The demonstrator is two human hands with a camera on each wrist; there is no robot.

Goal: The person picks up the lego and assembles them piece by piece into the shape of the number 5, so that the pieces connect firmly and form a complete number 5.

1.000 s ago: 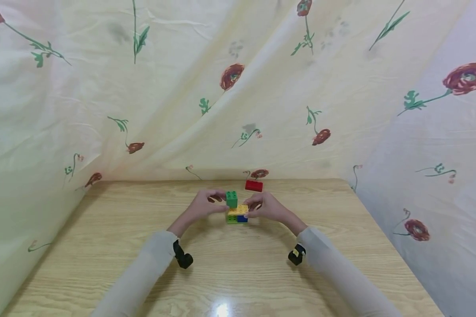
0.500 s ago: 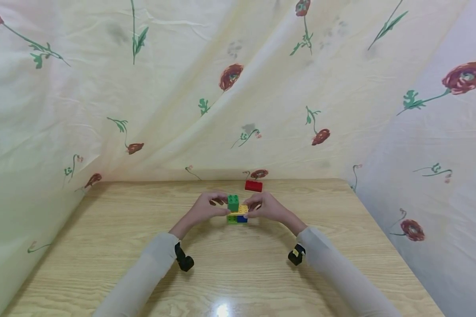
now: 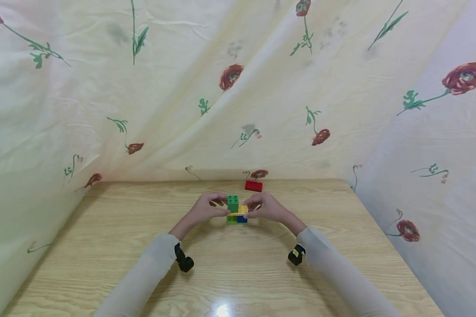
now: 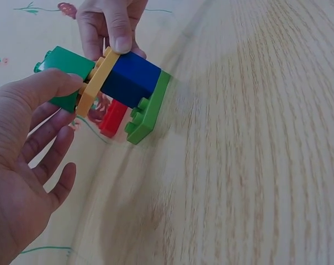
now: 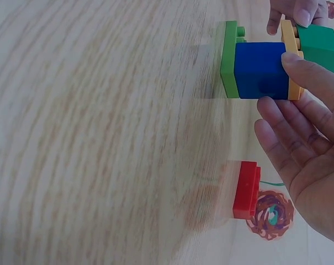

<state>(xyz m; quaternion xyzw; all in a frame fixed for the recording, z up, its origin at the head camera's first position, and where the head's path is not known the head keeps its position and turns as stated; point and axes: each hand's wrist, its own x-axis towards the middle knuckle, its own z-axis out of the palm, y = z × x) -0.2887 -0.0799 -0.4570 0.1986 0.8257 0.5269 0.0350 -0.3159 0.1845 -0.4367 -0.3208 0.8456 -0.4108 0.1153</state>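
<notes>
Over grained wood (image 3: pixel 246 268), the left hand (image 3: pixel 203 208) pinches a studded green cuboid (image 3: pixel 232 204)

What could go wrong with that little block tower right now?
Perhaps two things. The left hand pinches the green block over the end of the yellow plate that juts past the blue block, so pressing down there might tip the plate or pry it loose. Also, yellow studs show between the green block and the plate, so the block may not be fully seated and could come off if let go.
</notes>
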